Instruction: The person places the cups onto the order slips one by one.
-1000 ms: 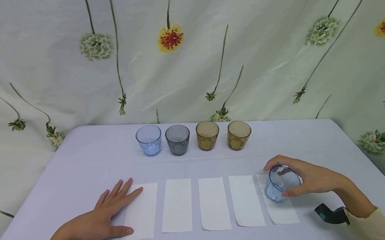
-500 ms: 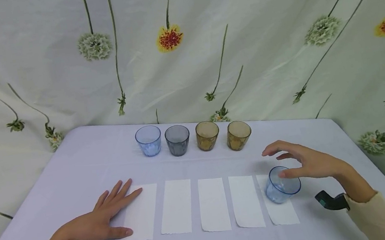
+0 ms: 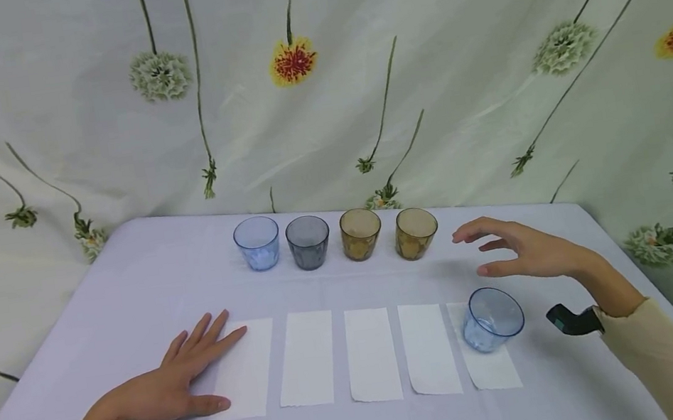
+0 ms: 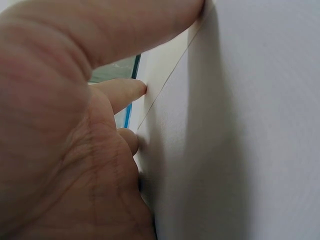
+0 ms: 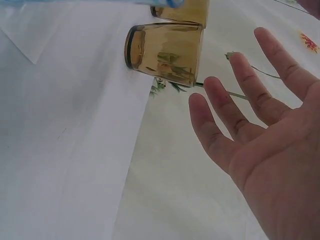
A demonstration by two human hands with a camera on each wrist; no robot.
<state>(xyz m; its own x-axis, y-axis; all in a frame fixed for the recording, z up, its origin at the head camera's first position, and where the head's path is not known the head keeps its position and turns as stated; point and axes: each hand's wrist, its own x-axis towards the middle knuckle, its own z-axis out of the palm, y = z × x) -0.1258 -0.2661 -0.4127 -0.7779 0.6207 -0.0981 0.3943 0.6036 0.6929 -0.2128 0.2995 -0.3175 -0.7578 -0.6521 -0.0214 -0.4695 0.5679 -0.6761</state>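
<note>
My left hand (image 3: 170, 387) rests with fingers spread on the table, its thumb and forefinger on the leftmost white paper sheet (image 3: 245, 370). Above the table at the right, my right hand (image 3: 525, 248) holds nothing, its fingers apart and relaxed. Just below it, a clear blue glass (image 3: 492, 319) stands upright on the rightmost paper sheet (image 3: 494, 373). Nearest to the right fingertips in the back row is an amber glass (image 3: 415, 233), which also shows in the right wrist view, where the amber glass (image 5: 165, 52) lies beyond the open palm.
Along the back stand another blue glass (image 3: 258, 244), a grey glass (image 3: 309, 242) and a second amber glass (image 3: 361, 234). Between the outer sheets lie a paper sheet (image 3: 307, 357), another sheet (image 3: 371, 354) and a third sheet (image 3: 429, 349). A flowered curtain (image 3: 276, 147) hangs behind the table.
My right hand has let go of the blue glass, risen off it and moved back toward the rear of the table. The glass stays on its sheet; my left hand keeps its place.
</note>
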